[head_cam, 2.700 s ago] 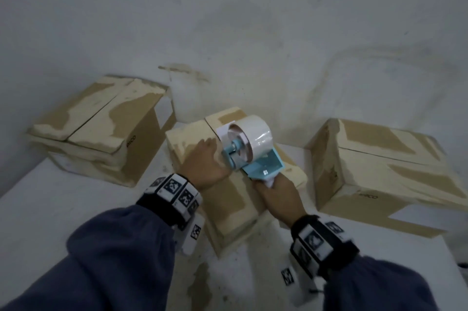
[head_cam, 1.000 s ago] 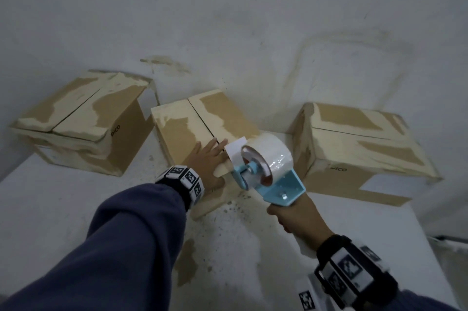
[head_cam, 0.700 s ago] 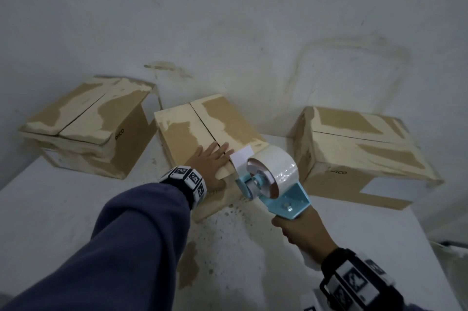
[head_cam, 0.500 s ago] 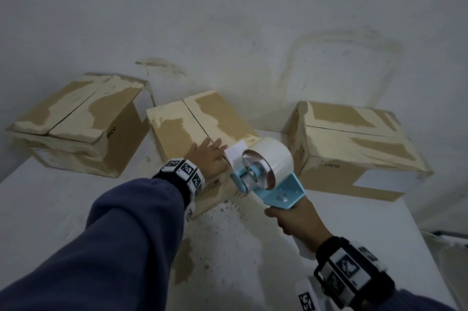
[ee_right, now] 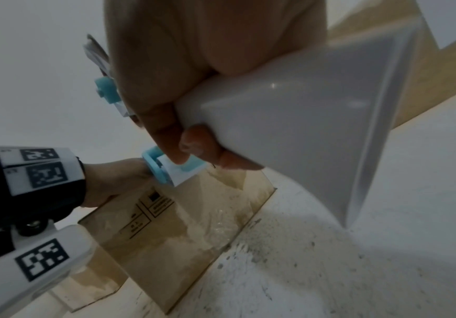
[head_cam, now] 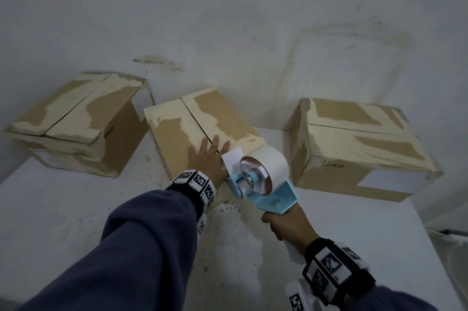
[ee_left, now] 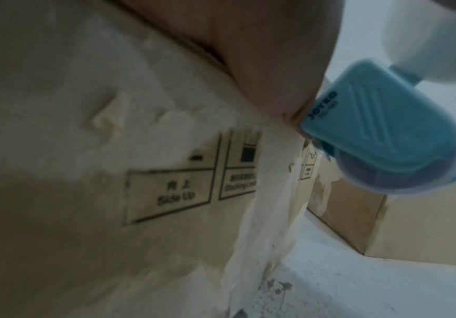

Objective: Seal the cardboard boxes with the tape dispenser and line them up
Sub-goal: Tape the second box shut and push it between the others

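Note:
Three worn cardboard boxes stand on the white table [head_cam: 63,212]. My left hand [head_cam: 207,156] lies flat, fingers straight, on the near end of the middle box [head_cam: 202,118], whose two top flaps meet at a centre seam. My right hand [head_cam: 288,224] grips the white handle [ee_right: 302,120] of the blue tape dispenser [head_cam: 263,179], held in the air just right of my left hand, at the box's near right corner. A loose white tape end [head_cam: 234,160] sticks up from the roll. In the left wrist view the dispenser's blue head [ee_left: 379,129] is beside my palm.
The left box [head_cam: 76,123] and the right box [head_cam: 354,141] sit against the grey wall, each with a gap to the middle box. The table's right edge [head_cam: 435,255] is near my right wrist. Brown crumbs speckle the table in front of the middle box.
The dispenser has come off the middle box's top, back toward me past its near edge. My left hand has stayed flat on the box. The head view shifted slightly.

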`<state>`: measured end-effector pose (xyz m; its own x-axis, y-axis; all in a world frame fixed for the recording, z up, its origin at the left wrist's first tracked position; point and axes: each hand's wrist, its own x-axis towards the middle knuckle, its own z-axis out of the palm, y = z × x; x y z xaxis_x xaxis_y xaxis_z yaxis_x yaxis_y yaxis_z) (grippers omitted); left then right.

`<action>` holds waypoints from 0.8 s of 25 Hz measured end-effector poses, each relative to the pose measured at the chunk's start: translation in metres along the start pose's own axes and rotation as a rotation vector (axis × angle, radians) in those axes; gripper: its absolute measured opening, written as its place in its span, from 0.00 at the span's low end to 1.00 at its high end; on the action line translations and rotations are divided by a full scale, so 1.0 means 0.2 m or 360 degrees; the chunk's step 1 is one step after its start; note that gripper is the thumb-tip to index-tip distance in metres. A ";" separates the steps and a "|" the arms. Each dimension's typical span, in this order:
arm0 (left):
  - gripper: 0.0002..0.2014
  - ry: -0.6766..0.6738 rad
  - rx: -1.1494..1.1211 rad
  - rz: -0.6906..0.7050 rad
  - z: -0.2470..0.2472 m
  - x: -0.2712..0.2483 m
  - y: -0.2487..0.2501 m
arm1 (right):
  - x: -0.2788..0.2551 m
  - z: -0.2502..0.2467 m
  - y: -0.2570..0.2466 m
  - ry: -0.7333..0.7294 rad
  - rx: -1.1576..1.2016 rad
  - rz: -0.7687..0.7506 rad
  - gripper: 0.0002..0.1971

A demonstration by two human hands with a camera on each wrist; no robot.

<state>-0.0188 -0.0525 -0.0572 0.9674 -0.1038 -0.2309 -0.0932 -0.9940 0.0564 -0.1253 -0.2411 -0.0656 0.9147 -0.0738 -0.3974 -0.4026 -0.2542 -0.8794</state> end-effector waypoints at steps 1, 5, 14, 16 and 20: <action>0.33 -0.0005 -0.0002 0.0000 0.00 0.00 0.00 | 0.02 0.00 0.00 -0.0015 -0.0006 0.0000 0.08; 0.36 -0.0045 -0.0018 0.0034 -0.03 0.01 -0.01 | 0.04 -0.02 0.06 -0.0084 -0.0016 0.0055 0.10; 0.42 0.0162 -0.0010 -0.0114 0.04 -0.03 0.11 | 0.05 -0.23 -0.07 0.0043 0.0198 -0.0164 0.13; 0.39 0.0154 0.0034 -0.0058 0.04 -0.03 0.09 | 0.04 -0.24 -0.12 0.0016 0.0176 -0.0228 0.12; 0.38 0.0069 0.0191 0.0184 0.03 -0.11 0.03 | 0.01 -0.21 -0.21 -0.0032 0.0187 -0.0343 0.11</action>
<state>-0.0415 -0.0568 -0.0574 0.9576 -0.2189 -0.1872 -0.2294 -0.9726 -0.0365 -0.1053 -0.2699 -0.0177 0.9794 -0.0103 -0.2015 -0.2007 -0.1480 -0.9684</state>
